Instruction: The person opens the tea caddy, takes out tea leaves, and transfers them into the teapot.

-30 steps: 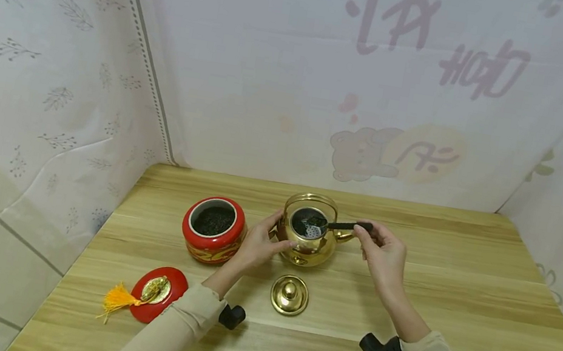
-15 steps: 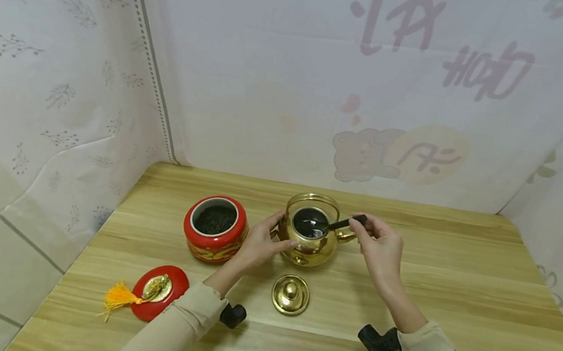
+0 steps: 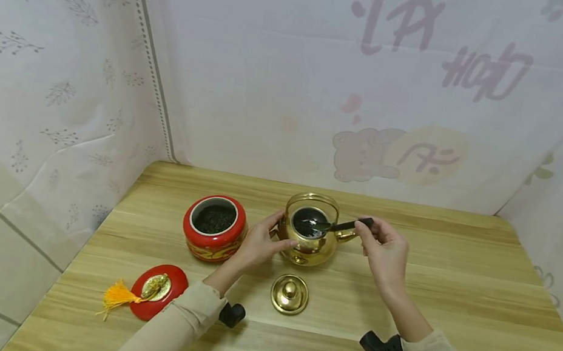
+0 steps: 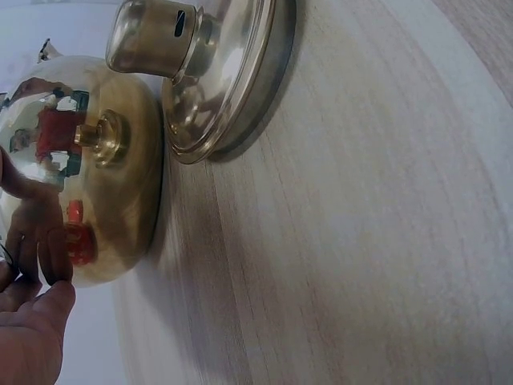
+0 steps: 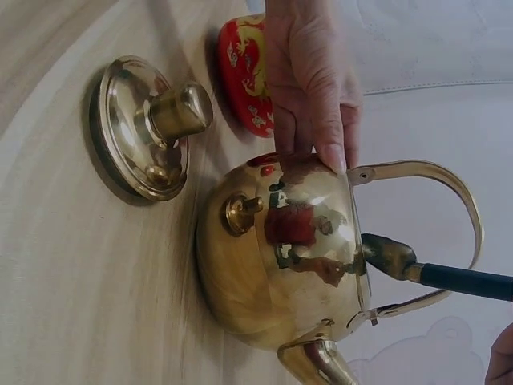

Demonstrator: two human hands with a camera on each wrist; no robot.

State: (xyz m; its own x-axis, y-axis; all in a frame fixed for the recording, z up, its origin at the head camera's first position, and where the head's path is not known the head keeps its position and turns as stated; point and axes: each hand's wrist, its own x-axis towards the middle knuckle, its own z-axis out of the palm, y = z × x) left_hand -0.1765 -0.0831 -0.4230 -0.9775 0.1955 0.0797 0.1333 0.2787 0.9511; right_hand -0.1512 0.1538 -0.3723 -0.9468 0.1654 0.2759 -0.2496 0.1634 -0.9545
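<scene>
A gold teapot (image 3: pixel 314 253) with a raised hoop handle stands open-topped on the table. My left hand (image 3: pixel 258 244) grips its left side, thumb on the front shoulder and the other fingers partly hidden behind it. My right hand (image 3: pixel 389 257) pinches the black handle of a small spoon (image 5: pixel 461 281). The spoon's bowl dips into the teapot's mouth, its tip hidden by the rim in the right wrist view. In front of the teapot lies its gold lid (image 3: pixel 289 292), knob up. Inside the teapot, the head view shows a dark interior with bright glints.
Left of the teapot stands a red jar (image 3: pixel 214 243) with dark, dry-looking leaves inside. Its red lid (image 3: pixel 174 285), with a gold medallion and a yellow tassel (image 3: pixel 120 296), lies nearer the front left. Patterned cloth walls (image 3: pixel 275 76) border the wooden table (image 3: pixel 460 302).
A second ago dark leaves showed on the spoon over the teapot's mouth; now no clump shows there. The spoon tipped and dipped; my right hand shifted left, then back right. My left hand stayed put.
</scene>
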